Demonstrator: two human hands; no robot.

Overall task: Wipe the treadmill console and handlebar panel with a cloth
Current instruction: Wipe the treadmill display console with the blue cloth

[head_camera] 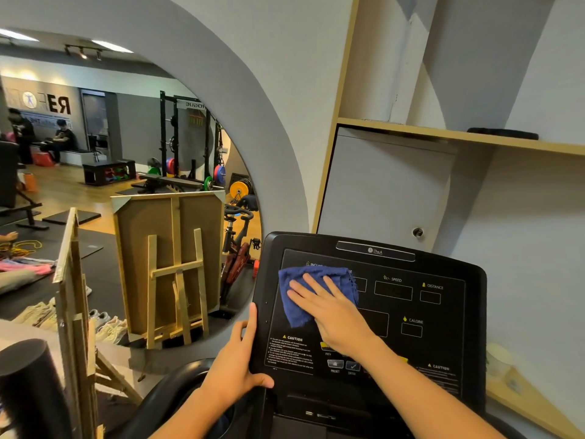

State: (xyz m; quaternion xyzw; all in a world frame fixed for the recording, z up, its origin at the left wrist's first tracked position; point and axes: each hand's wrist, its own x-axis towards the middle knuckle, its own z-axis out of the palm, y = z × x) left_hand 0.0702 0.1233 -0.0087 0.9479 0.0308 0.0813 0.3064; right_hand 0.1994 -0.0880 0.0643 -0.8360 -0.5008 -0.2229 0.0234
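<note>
The black treadmill console (443,312) fills the lower right, with labelled display windows for speed, distance and calorie. A blue cloth (300,308) lies flat on the console's upper left area. My right hand (332,312) presses on the cloth with fingers spread, palm down. My left hand (237,365) grips the console's left edge, thumb on the front face. Below the left hand curves the black handlebar (164,394).
A large round mirror (95,153) on the left wall reflects gym racks, weight plates and people. A wooden easel with a board (171,274) stands before the mirror. A black foam roller (28,391) is at lower left. Wooden shelves (443,131) rise behind the console.
</note>
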